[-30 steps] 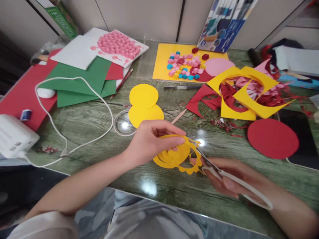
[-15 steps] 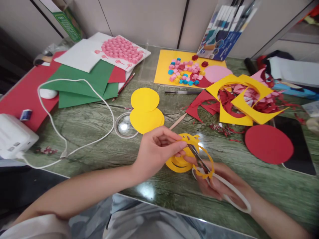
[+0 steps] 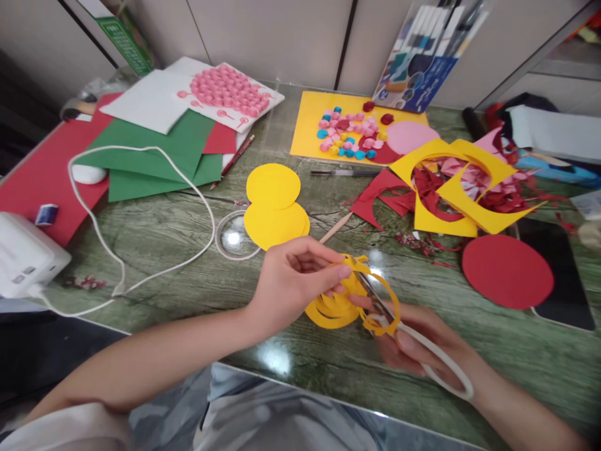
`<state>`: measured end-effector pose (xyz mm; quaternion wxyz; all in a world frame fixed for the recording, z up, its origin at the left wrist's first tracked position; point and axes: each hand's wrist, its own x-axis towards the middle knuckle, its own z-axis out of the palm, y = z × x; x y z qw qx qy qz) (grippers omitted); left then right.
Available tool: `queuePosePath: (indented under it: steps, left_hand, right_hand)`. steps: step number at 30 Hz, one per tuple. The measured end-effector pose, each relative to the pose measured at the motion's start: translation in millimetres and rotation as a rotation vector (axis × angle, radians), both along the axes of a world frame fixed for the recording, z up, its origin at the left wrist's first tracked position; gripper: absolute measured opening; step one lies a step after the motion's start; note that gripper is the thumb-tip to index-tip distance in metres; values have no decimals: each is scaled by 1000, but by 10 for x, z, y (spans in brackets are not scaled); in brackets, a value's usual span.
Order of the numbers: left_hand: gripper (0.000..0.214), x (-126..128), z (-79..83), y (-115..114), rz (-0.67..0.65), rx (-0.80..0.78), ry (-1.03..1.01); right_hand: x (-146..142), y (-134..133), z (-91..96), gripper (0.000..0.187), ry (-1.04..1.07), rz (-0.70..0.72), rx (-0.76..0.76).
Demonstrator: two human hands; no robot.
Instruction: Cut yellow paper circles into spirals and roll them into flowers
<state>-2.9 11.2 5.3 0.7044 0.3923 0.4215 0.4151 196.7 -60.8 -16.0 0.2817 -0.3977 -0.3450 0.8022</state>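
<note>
Fingers (image 3: 331,276) of L hand (image 3: 284,288) pinched narrow, thumb + index on yellow paper cutout (image 3: 331,316), which hangs in strips betw. the 2 hands; can't tell if it touches table (image 3: 201,313). R hand (image 3: 413,338), partly blurred, closed round white-handled scissors (image 3: 448,373), blades pointing up-left to L fingertips; thin yellow loop (image 3: 397,307) at blades, blade gap too blurry to call. Table L to R: white charger (image 3: 28,257) w/ white cable (image 3: 119,289) looped out; blue cap (image 3: 46,215) on red sheet (image 3: 42,175); green sheets (image 3: 150,150) partly over it; white card w/ pink dots (image 3: 228,88) behind; pencil (image 3: 233,161); tape roll (image 3: 235,256) just beside overlapping yellow circles (image 3: 273,188); wooden stick (image 3: 335,228) near L hand; blk pen (image 3: 340,173) in front of yellow sheet (image 3: 305,113), which carries small pink/blue/yellow balls (image 3: 359,128) + pink circle (image 3: 413,138) at R side; marker pack (image 3: 416,72) tilted up behind; yellow offcuts (image 3: 444,222) on red/pink scraps (image 3: 509,188); far R, red circle (image 3: 507,272) partly over blk tablet (image 3: 558,282)
</note>
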Motion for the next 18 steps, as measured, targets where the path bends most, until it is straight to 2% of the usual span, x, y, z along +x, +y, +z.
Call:
queuePosePath:
  steps: [11, 18]
  left_hand:
    - [17, -8, -23, 1, -27, 54, -2]
    - [16, -38, -20, 9, 15, 53, 84]
  right_hand:
    - [46, 14, 2, 42, -30, -53, 84]
    - [61, 39, 39, 42, -39, -40, 109]
